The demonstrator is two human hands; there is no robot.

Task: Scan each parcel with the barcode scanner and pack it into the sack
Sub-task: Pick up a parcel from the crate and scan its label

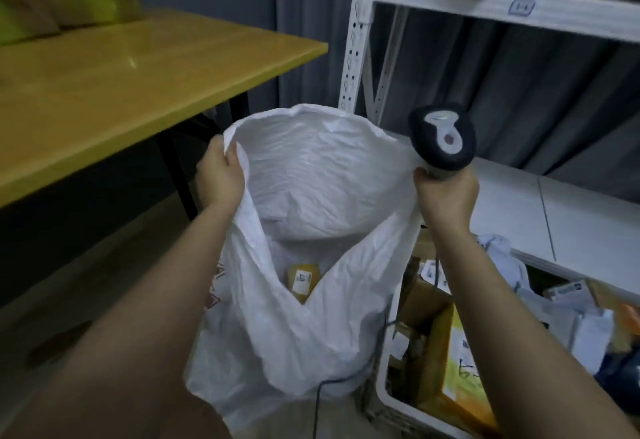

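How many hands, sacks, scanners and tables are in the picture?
Bare hands: 2, left hand and right hand
White plastic sack: 1
Dark handheld barcode scanner: 1
Yellow wooden table: 1
Yellow parcel visible inside the sack: 1
Total: 6

Sack [311, 196] in the middle of the frame, mouth up, with a parcel [302, 281] down inside. Counter [121, 85] at upper left, behind the sack. Shelf [519, 5] at upper right. Bin [384, 393] of parcels at lower right, just beside the sack, under the shelf.
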